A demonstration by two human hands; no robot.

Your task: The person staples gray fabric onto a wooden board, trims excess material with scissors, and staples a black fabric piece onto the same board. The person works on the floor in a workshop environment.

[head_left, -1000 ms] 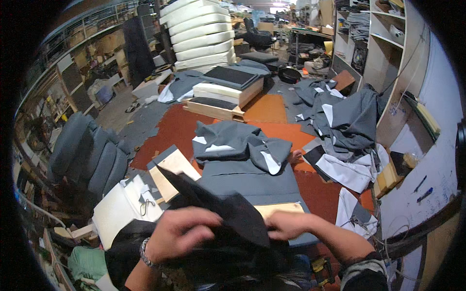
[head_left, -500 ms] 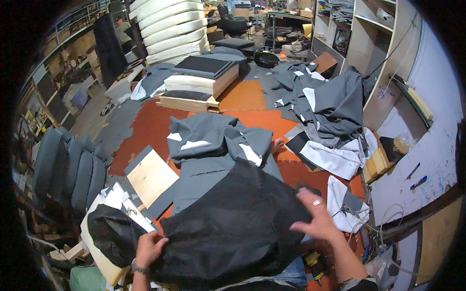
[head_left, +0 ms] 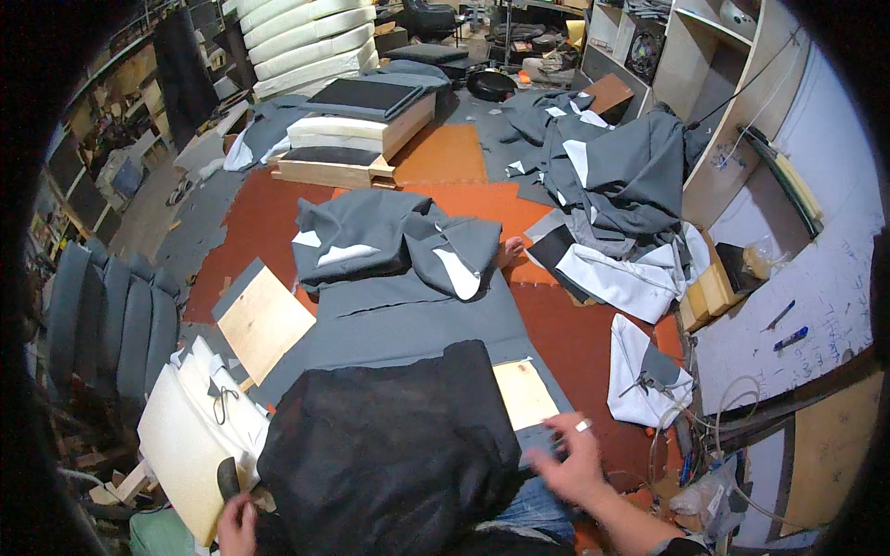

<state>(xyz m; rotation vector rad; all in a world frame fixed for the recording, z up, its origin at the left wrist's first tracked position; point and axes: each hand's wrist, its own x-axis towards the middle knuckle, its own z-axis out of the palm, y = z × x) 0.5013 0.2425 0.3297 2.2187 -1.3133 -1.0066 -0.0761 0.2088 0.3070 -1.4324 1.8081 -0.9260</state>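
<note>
A wide sheet of black cloth (head_left: 389, 445) lies over my lap and across the near part of a grey upholstery cover (head_left: 417, 320). At the lower left, my left hand (head_left: 237, 526) is closed on the black cloth's edge, and a dark fold sticks up above the fingers. My right hand (head_left: 570, 463) hovers just right of the cloth with fingers apart, holding nothing I can see. Beside it, a light wooden board (head_left: 526, 393) shows on the grey cover. The cover's far part is bunched up, with white backing showing. What lies under the black cloth is hidden.
Cream foam (head_left: 181, 445) stands at my left near another wooden board (head_left: 266, 324). Grey padded cushions (head_left: 111, 315) are further left. Grey fabric (head_left: 621, 176) is heaped at the far right. Thin hose (head_left: 732, 394) coils by the right wall. Foam slabs (head_left: 311, 42) are stacked behind.
The black cloth has come toward me and to the left, uncovering the wooden board at its right. My left hand has moved down and left; my right hand has moved lower. The view has shifted.
</note>
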